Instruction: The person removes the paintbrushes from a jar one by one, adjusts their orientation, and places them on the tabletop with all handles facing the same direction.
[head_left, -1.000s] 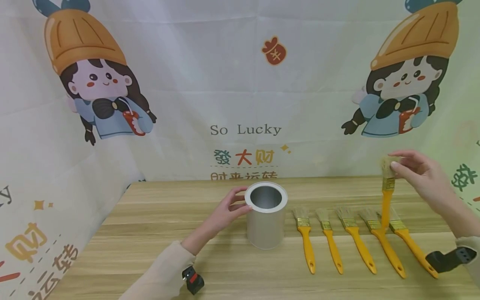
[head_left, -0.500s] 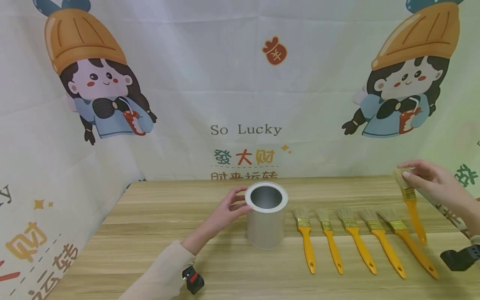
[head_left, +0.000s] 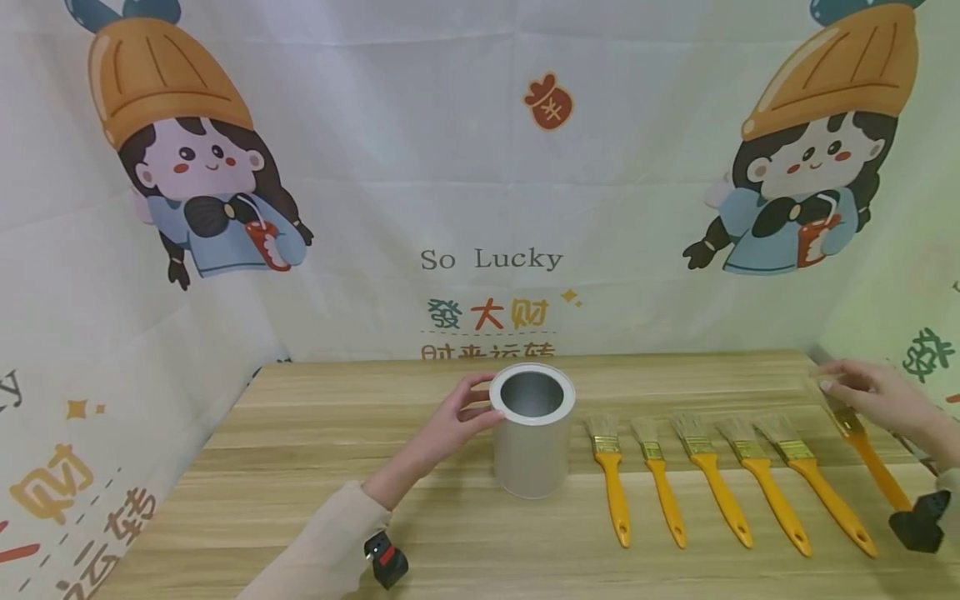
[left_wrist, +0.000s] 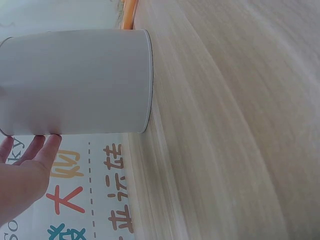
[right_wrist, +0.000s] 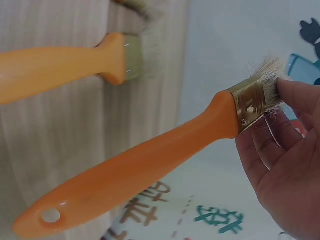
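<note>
An open, empty-looking light grey metal can [head_left: 531, 458] with a white rim stands upright mid-table. My left hand [head_left: 448, 427] holds its left side near the top, thumb at the front and fingers behind; in the left wrist view the fingertips [left_wrist: 50, 145] touch the can's wall. At the far right, my right hand [head_left: 879, 400] pinches a paintbrush [right_wrist: 150, 162] by its pale bristles, its orange handle slanting down toward me. Several similar paintbrushes [head_left: 776, 504] lie in a row between the can and that hand, bristles away from me.
The wooden table [head_left: 300, 467] has its back edge against a white printed cloth [head_left: 390, 167], which also hangs at both sides. A black wrist device [head_left: 387, 560] sits below the left sleeve, another [head_left: 921, 523] below the right wrist.
My right hand has carried the paintbrush rightward and down, from above the row to beyond its right end, its handle now more slanted. The left hand and the can have stayed put.
</note>
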